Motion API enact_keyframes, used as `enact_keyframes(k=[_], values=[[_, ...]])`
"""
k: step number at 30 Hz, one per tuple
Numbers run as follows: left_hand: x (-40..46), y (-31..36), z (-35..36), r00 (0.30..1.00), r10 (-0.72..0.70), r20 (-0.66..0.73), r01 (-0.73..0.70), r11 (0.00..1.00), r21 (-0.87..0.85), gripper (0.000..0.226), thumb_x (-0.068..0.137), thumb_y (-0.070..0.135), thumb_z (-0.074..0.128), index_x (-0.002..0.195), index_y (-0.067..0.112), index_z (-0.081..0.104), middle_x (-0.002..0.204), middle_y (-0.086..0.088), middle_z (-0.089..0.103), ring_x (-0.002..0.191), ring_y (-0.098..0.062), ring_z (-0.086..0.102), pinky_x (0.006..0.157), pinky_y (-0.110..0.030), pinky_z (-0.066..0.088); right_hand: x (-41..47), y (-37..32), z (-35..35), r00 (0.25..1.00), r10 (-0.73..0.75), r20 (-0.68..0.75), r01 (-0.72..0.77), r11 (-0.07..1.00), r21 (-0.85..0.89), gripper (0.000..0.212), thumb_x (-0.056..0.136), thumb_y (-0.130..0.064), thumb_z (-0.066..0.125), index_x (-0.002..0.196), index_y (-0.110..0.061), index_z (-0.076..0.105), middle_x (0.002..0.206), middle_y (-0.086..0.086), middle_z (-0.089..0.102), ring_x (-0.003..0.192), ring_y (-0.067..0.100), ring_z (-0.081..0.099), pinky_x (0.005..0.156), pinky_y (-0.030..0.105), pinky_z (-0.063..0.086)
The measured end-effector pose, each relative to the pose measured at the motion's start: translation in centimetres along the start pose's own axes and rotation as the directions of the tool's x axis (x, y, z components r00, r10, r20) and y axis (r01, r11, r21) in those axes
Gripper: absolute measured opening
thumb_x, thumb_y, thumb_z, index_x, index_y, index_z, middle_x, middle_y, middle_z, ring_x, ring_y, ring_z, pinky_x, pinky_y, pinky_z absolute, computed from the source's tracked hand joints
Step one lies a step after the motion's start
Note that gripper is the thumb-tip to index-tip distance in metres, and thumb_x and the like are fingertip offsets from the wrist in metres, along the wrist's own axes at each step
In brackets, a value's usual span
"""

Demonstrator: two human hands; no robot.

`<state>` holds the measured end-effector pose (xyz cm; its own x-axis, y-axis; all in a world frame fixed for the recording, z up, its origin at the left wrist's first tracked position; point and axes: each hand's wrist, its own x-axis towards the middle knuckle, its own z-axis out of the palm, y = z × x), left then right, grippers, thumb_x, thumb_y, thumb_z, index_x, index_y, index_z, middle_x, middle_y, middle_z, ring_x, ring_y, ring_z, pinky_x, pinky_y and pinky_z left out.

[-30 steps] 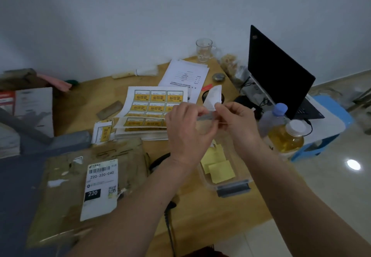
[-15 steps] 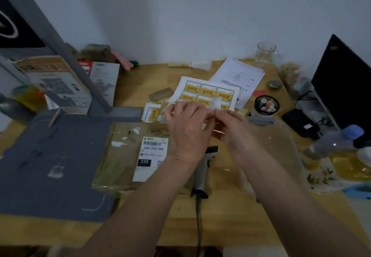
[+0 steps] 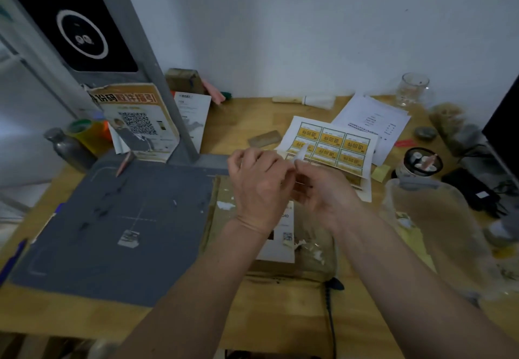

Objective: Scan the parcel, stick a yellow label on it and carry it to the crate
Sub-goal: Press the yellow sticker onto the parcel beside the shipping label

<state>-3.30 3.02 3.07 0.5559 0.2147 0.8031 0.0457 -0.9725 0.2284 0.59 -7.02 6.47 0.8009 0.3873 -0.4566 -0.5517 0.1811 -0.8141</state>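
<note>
Both hands, L hand (image 3: pixel 259 187) & R hand (image 3: pixel 323 193), are pinched together on a small white backing strip (image 3: pixel 300 155), which pokes up from between the fingertips. Vs 0.5 s ago, the hands now sit over the parcel (image 3: pixel 306 249) & hide most of its white shipping label (image 3: pixel 280 243). Parcel lies flat on the table (image 3: pixel 266 305), just R of the grey mat (image 3: pixel 120 226), long axis running near-to-far. Behind, the yellow label sheet (image 3: pixel 334 145).
</note>
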Motion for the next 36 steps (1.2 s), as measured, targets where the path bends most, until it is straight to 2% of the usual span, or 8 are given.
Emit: enact_keyframes(k=[5,6,8,10,14,24,30,36], values=[[0.8,-3.8,-1.9,0.915,-0.382,0.131,0.394,0.916,-0.077,0.011,0.076,0.029,0.074,0.067,0.025,0.068,0.074,0.012,0.067,0.082,-0.012,0.058,0.088,-0.027,0.030,0.1,-1.1,2.4,0.992,0.021,-0.124,-0.010,0.996,0.094,0.019,0.085,-0.028,0.067,0.085,-0.011,0.060,0.076,0.003,0.058,0.073,0.015,0.055,0.068,0.028,0.047],[1.3,-4.3,-2.5,0.818,-0.537,0.205,0.571,0.798,-0.190,0.010,0.076,0.029,0.075,0.069,0.024,0.069,0.074,0.013,0.068,0.079,-0.007,0.059,0.086,-0.026,0.038,0.2,-1.2,2.5,0.986,0.010,-0.164,0.009,0.994,0.111,0.018,0.084,-0.026,0.068,0.084,-0.011,0.059,0.077,0.003,0.057,0.074,0.015,0.055,0.067,0.027,0.047],[2.7,-5.1,-3.8,0.473,-0.761,0.444,0.856,0.277,-0.436,0.007,0.077,0.024,0.076,0.078,0.018,0.072,0.073,0.011,0.070,0.068,0.002,0.063,0.070,-0.019,0.048,0.6,-0.8,2.9,0.972,0.003,-0.237,0.021,0.995,0.101,0.013,0.085,-0.021,0.068,0.081,-0.012,0.059,0.075,0.002,0.056,0.070,0.014,0.053,0.065,0.026,0.047],[3.2,-6.3,-4.4,0.188,-0.728,0.659,0.875,-0.180,-0.449,0.008,0.077,0.019,0.077,0.082,0.017,0.072,0.071,0.009,0.072,0.063,-0.001,0.066,0.062,-0.017,0.050,0.8,0.2,3.6,0.966,0.016,-0.260,-0.007,0.999,0.036,0.011,0.084,-0.018,0.068,0.081,-0.012,0.060,0.074,0.000,0.055,0.067,0.012,0.050,0.064,0.025,0.045],[2.8,-8.1,-4.6,0.036,-0.637,0.770,0.795,-0.448,-0.408,0.011,0.075,0.020,0.079,0.076,0.022,0.068,0.068,0.009,0.062,0.059,-0.003,0.048,0.061,-0.018,0.041,1.1,2.5,5.7,0.979,0.011,-0.203,-0.032,0.995,-0.099,0.013,0.081,-0.024,0.072,0.084,-0.015,0.064,0.080,0.002,0.057,0.079,0.018,0.051,0.076,0.030,0.044],[2.2,-10.5,-6.1,0.026,-0.662,0.749,0.783,-0.452,-0.427,0.014,0.080,0.015,0.074,0.073,0.019,0.063,0.058,0.009,0.065,0.036,0.002,0.050,0.035,-0.009,0.038,1.0,4.9,11.0,0.967,-0.191,-0.170,0.138,0.950,-0.279,0.029,0.078,-0.038,0.073,0.088,-0.012,0.065,0.080,-0.004,0.060,0.074,0.009,0.054,0.070,0.025,0.042],[1.9,-11.2,-6.5,0.030,-0.647,0.762,0.762,-0.479,-0.436,0.017,0.082,0.012,0.072,0.071,0.017,0.061,0.053,0.005,0.060,0.028,0.001,0.045,0.033,-0.010,0.035,1.0,5.9,11.8,0.920,-0.277,-0.276,0.181,0.927,-0.329,0.010,0.084,-0.013,0.069,0.074,-0.013,0.067,0.070,0.000,0.059,0.062,0.008,0.050,0.059,0.020,0.043],[0.5,-10.9,-5.9,0.153,-0.756,0.636,0.867,-0.206,-0.454,0.023,0.085,0.020,0.070,0.066,0.012,0.060,0.040,0.013,0.054,0.034,0.005,0.048,0.038,-0.007,0.037,0.9,6.1,10.7,0.923,-0.303,-0.237,0.197,0.902,-0.385,0.019,0.087,-0.012,0.064,0.069,-0.017,0.065,0.064,-0.004,0.055,0.060,0.006,0.048,0.063,0.020,0.042]])
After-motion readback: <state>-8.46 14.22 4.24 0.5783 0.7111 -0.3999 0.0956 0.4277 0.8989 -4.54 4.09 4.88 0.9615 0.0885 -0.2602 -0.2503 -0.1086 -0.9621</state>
